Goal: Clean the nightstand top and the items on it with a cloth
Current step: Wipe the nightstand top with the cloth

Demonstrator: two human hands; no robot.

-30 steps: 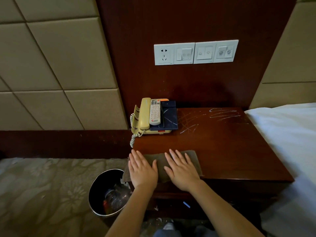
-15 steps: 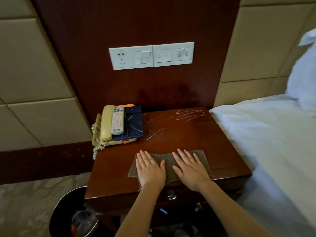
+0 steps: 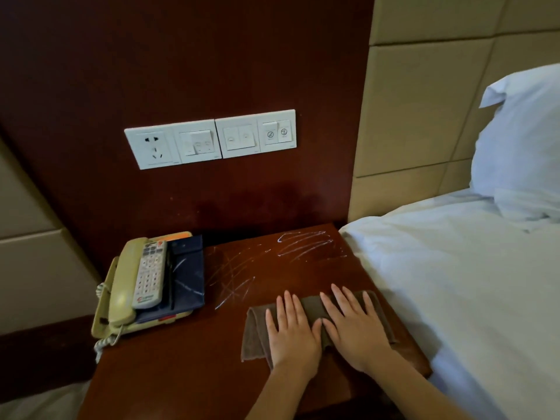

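Observation:
A brown folded cloth [image 3: 254, 334] lies flat on the dark wooden nightstand top [image 3: 188, 365], toward its right side near the bed. My left hand [image 3: 292, 331] and my right hand [image 3: 354, 325] press on it side by side, fingers straight and spread. White scribble marks [image 3: 303, 242] streak the top at the back and middle. At the left stands a cream telephone [image 3: 124, 289] with a white remote [image 3: 150, 278] and a dark blue folder [image 3: 188, 274] lying on it.
A white bed [image 3: 469, 298] with a pillow [image 3: 521, 140] runs right along the nightstand's right edge. On the dark wall panel behind are a socket and several switches [image 3: 212, 140]. Padded beige wall panels flank both sides.
Both hands have slid the cloth from the nightstand's front left corner rightward to the side by the bed. The view has turned right, so the bin is out of sight.

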